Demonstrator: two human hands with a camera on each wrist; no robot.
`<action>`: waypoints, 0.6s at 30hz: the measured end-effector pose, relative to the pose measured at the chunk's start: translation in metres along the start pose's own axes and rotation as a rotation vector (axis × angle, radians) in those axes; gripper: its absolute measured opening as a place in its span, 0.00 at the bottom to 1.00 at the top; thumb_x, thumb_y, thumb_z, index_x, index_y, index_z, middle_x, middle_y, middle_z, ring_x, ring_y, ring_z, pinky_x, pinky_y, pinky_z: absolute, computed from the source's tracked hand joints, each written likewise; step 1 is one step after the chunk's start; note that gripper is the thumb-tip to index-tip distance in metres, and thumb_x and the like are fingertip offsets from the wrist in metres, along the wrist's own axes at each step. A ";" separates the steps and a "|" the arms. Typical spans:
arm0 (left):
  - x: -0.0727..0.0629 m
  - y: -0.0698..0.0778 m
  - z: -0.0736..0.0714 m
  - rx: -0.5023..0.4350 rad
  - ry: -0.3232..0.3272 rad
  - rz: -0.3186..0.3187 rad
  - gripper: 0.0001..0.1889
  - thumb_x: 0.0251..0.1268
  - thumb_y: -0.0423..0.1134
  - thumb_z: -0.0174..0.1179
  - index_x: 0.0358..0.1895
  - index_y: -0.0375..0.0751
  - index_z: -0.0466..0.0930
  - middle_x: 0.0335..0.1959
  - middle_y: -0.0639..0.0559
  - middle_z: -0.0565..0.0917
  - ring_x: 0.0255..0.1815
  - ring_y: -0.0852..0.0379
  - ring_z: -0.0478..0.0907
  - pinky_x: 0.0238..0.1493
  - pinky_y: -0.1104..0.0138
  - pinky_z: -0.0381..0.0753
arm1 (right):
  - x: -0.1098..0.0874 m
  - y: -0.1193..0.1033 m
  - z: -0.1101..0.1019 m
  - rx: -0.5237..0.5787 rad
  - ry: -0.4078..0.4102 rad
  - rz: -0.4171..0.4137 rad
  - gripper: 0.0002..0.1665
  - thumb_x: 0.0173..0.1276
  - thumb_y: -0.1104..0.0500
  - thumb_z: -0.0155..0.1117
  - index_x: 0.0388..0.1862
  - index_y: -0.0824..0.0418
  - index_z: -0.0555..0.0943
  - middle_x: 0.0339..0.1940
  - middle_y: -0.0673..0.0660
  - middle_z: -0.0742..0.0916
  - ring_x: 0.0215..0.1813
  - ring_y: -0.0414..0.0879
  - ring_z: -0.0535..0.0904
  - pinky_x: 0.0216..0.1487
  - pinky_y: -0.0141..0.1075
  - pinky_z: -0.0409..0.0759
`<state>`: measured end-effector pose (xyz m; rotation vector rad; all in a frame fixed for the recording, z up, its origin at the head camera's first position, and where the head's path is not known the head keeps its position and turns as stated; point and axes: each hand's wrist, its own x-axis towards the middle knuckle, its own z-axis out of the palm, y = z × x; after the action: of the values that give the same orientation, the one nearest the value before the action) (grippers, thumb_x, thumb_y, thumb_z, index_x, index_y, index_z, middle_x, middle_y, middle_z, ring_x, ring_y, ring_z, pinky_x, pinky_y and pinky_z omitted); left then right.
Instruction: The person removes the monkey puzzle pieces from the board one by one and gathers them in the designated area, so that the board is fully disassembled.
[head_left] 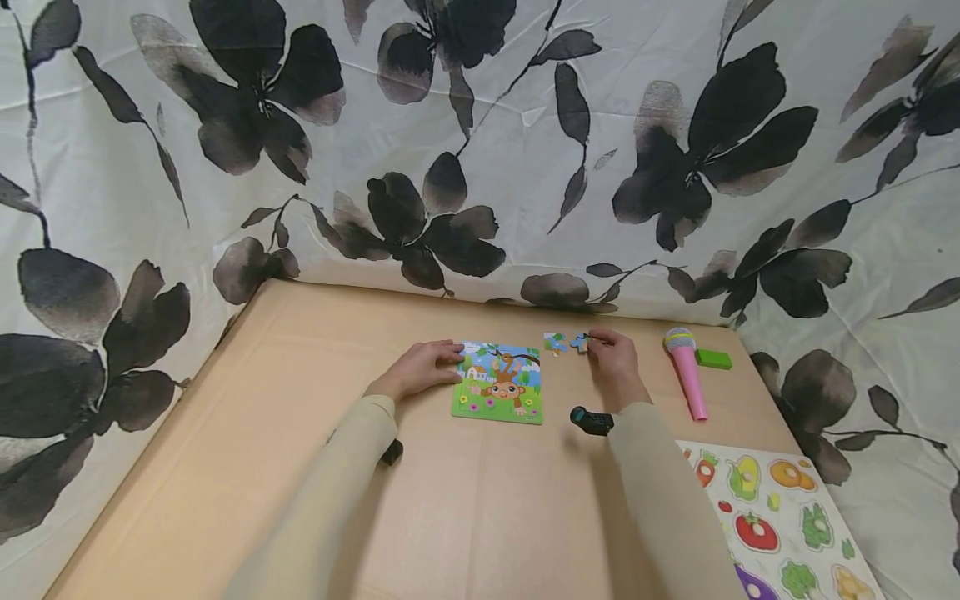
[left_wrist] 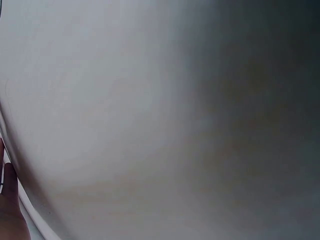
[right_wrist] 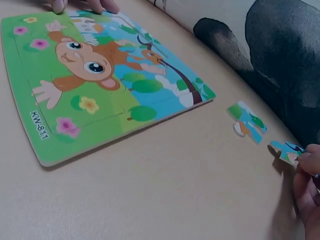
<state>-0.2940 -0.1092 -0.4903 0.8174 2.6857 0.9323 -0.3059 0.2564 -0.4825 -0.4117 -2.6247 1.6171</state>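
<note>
A square monkey jigsaw puzzle [head_left: 501, 385] lies flat on the table, its green corner marked KW-811 in the right wrist view. My left hand [head_left: 420, 369] rests its fingertips on the puzzle's left edge. To the right of the board, my right hand [head_left: 617, 364] pinches a small blue puzzle piece [right_wrist: 288, 152] between thumb and fingers, just over the tabletop. Between that hand and the board lies a loose puzzle piece [right_wrist: 248, 121], blue and green with a white and brown patch. The left wrist view shows only part of the left hand [left_wrist: 11, 212] beside a blurred pale surface.
A pink toy microphone [head_left: 686, 375] and a green block [head_left: 713, 359] lie to the right. Nearer, a white vegetable-picture board [head_left: 780, 508] covers the table's right front corner. A floral curtain [head_left: 450, 125] hangs behind the brown table [head_left: 247, 417].
</note>
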 end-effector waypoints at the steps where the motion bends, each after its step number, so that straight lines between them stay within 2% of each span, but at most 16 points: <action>1: 0.000 0.000 0.000 -0.001 -0.001 0.000 0.25 0.63 0.46 0.67 0.61 0.39 0.80 0.69 0.49 0.73 0.74 0.49 0.60 0.74 0.54 0.56 | 0.001 0.002 0.000 -0.024 0.010 0.007 0.19 0.74 0.62 0.57 0.61 0.66 0.78 0.51 0.63 0.82 0.48 0.47 0.77 0.46 0.31 0.77; 4: 0.000 0.000 0.000 -0.003 -0.008 -0.003 0.25 0.63 0.46 0.67 0.61 0.39 0.79 0.69 0.50 0.72 0.74 0.49 0.60 0.75 0.54 0.56 | 0.002 0.007 0.000 -0.088 0.040 0.001 0.17 0.73 0.61 0.58 0.58 0.65 0.80 0.49 0.62 0.83 0.48 0.49 0.77 0.42 0.31 0.75; 8: 0.001 0.000 0.000 0.000 -0.012 -0.009 0.25 0.63 0.46 0.67 0.61 0.39 0.80 0.69 0.50 0.72 0.74 0.50 0.60 0.75 0.54 0.56 | 0.003 0.011 0.002 -0.158 0.077 -0.045 0.15 0.72 0.60 0.60 0.53 0.65 0.82 0.47 0.63 0.83 0.48 0.53 0.77 0.44 0.36 0.74; 14: 0.001 0.001 0.000 0.002 -0.015 -0.024 0.25 0.63 0.47 0.66 0.62 0.40 0.79 0.69 0.52 0.72 0.75 0.51 0.60 0.75 0.54 0.56 | 0.002 0.012 0.003 -0.187 0.126 -0.070 0.14 0.71 0.60 0.60 0.51 0.67 0.81 0.47 0.65 0.82 0.48 0.57 0.75 0.49 0.45 0.74; 18: 0.000 0.002 -0.001 -0.001 -0.013 -0.022 0.25 0.63 0.46 0.67 0.61 0.40 0.79 0.69 0.51 0.72 0.75 0.50 0.60 0.75 0.54 0.56 | 0.001 0.013 0.004 -0.209 0.137 -0.073 0.14 0.71 0.60 0.61 0.50 0.68 0.81 0.45 0.65 0.82 0.48 0.58 0.75 0.52 0.47 0.73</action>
<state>-0.2937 -0.1083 -0.4886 0.7894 2.6768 0.9205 -0.3046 0.2584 -0.4955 -0.4122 -2.6777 1.2516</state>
